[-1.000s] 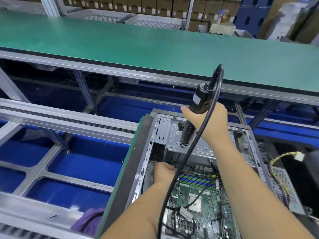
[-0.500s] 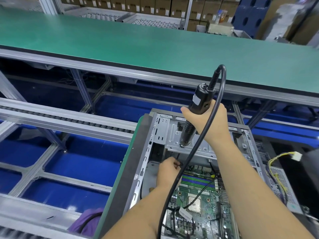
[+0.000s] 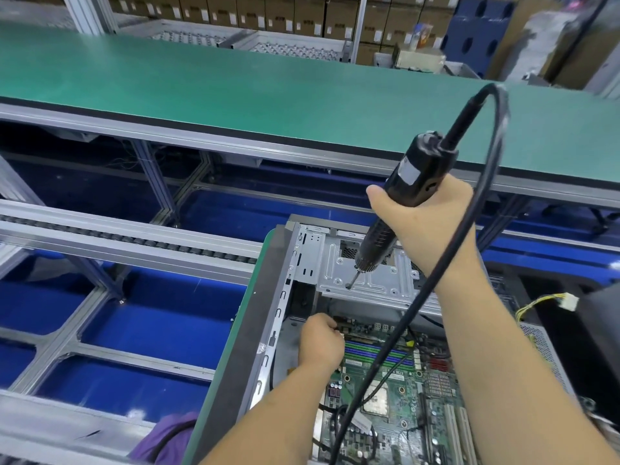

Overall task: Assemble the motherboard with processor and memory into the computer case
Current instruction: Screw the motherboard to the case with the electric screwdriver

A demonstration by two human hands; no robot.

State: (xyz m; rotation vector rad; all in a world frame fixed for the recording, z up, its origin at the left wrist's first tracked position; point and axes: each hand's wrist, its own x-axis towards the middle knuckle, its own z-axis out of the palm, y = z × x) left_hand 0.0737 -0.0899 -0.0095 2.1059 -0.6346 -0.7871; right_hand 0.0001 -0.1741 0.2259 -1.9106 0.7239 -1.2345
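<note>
An open grey computer case lies in front of me with a green motherboard inside it, its memory slots and processor showing. My right hand grips a black electric screwdriver, tilted, its bit touching the silver drive bracket at the case's far end. My left hand is curled at the motherboard's far left corner, fingers pinched together; what they hold is hidden. The screwdriver's black cable loops down across the board.
A long green conveyor bench runs across behind the case. Aluminium roller rails and frame bars over blue flooring lie to the left. A yellow-wired connector sticks out on the right. Purple cloth sits at the lower left.
The screwdriver has lifted slightly, so its bit now shows on the bracket. My left hand has stayed at the board's far left corner, shifting a little.
</note>
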